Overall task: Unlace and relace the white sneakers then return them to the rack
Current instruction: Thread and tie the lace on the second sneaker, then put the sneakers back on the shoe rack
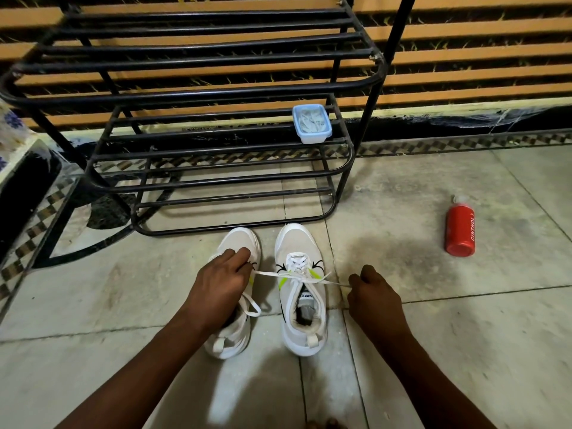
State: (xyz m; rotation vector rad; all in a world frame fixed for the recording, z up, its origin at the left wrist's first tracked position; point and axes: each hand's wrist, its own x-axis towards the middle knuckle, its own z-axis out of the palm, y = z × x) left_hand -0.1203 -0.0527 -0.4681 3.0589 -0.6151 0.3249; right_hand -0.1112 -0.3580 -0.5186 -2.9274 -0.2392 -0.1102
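Two white sneakers sit side by side on the tiled floor just in front of the black metal shoe rack (198, 97), toes toward it. The right sneaker (301, 289) has its lace (269, 274) drawn out to both sides. The left hand (219, 283), fingers curled, pinches one lace end above the left sneaker (238, 243); the right hand (373, 294), curled too, pinches the other end just right of the shoe. A lidded plastic container (312, 122) rests on the rack's middle shelf. A red Cinthol bottle (460, 229) lies on the floor, well apart.

The left hand (218, 278) hides the left sneaker's (236, 292) lacing; rack (198, 91) top cropped.
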